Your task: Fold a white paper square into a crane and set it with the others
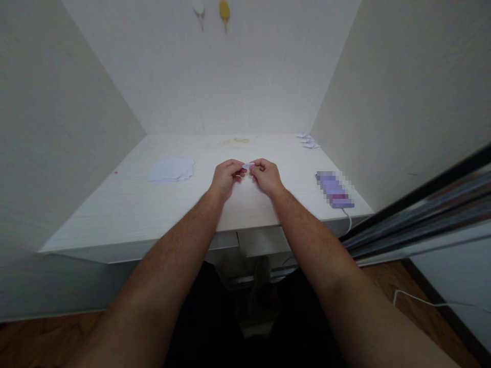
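A small piece of white paper (248, 165) is held up between my two hands over the middle of the desk. My left hand (227, 176) pinches its left side between thumb and fingers. From the other side, my right hand (265, 175) grips it with thumb and forefinger. The paper looks folded small, but fingers hide much of it. To the left of my left hand lies a stack of white paper sheets (171, 169), a little uneven at its edges.
Several small folded paper pieces (308, 141) lie at the desk's back right corner. A phone (333, 189), blurred out, rests at the right with a white cable (350, 220) hanging off the edge. Walls enclose the white desk (126, 209). Two hooks (224, 10) are on the back wall.
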Demonstrator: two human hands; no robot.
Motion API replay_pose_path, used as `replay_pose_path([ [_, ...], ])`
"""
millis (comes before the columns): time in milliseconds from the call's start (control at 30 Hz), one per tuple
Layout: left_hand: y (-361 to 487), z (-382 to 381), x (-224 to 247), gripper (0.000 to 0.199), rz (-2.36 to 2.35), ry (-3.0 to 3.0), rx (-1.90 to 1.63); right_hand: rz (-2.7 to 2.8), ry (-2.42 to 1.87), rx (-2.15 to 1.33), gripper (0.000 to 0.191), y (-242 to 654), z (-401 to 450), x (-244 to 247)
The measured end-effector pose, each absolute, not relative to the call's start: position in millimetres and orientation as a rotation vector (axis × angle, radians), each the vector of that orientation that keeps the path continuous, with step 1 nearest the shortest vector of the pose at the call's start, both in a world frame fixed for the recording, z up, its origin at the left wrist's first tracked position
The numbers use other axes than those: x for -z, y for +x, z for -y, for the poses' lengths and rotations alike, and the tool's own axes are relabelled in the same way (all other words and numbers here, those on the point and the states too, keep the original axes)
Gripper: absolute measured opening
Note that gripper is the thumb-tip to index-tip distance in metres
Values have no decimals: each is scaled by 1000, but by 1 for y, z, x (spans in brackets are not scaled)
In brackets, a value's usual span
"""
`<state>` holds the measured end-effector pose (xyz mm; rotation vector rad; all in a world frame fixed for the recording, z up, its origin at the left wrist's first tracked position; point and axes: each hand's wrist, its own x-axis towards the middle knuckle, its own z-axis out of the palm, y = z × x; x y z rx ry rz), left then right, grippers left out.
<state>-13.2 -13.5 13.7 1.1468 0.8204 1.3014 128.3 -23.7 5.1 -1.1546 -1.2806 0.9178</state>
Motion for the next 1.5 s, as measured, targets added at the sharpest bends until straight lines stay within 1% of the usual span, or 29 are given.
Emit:
replay_pose_path([
  [233,-14,14,-13,15,-809,1186,-1256,1236,-1188,-895,18,128,24,-5],
  [633,-12,14,-12,16,-797,1216,-1251,1187,-1060,-941,23,128,21,-2],
  [1033,-12,14,-10,18,-801,1246,-1246,1208,-1039,-934,14,128,24,-5],
  [1200,-13,13,-9,23,-795,1237,-1226,1213,-1027,-927,14,129,22,-3],
  [1500,-12,12,-9,23,-834,1217,-1233,1200,-1047,-959,13,129,24,-5],
])
